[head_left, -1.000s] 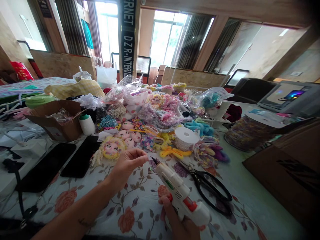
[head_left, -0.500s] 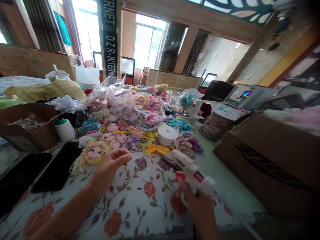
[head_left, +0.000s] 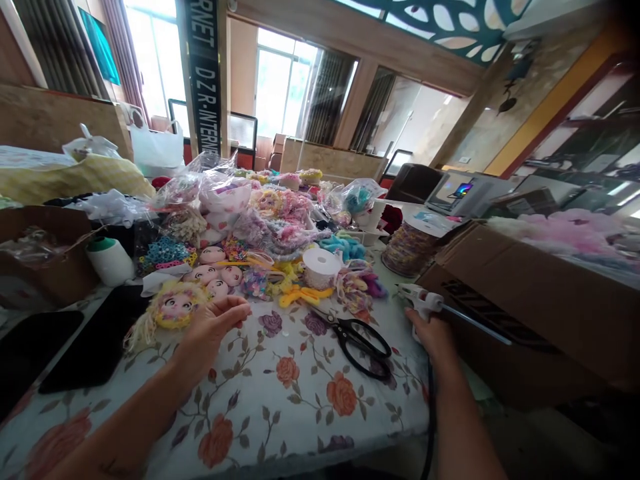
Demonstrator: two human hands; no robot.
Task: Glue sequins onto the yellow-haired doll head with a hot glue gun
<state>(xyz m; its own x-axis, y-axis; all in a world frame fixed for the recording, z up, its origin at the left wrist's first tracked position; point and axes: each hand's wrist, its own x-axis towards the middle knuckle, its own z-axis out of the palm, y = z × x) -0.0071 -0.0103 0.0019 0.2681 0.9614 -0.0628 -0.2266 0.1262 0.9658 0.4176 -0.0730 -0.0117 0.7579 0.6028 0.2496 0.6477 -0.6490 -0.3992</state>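
My right hand (head_left: 434, 333) is wrapped round a white hot glue gun (head_left: 419, 295) at the table's right side, beside the cardboard box. A clear glue stick (head_left: 475, 321) juts from its back, and a black cord hangs below. Thumb and fingers of my left hand (head_left: 220, 320) are pinched together over the tablecloth; whatever they hold is too small to make out. Just left of that hand lies a doll head (head_left: 176, 305) with yellow yarn hair. Black-handled scissors (head_left: 357, 343) rest between my hands, blades pointing away to the left.
Painted doll faces (head_left: 204, 274), a white ribbon spool (head_left: 320, 267) and yellow pipe-cleaner-like strips (head_left: 305, 295) lie beyond my hands. Bagged yarn (head_left: 280, 213) is heaped behind. A large cardboard box (head_left: 530, 313) borders the right; a dark phone-like slab (head_left: 95, 340) lies left.
My right hand has carried the glue gun rightward, from over the scissors to beside the cardboard box, uncovering the scissors. My left hand keeps its pinch. The view has turned slightly right.
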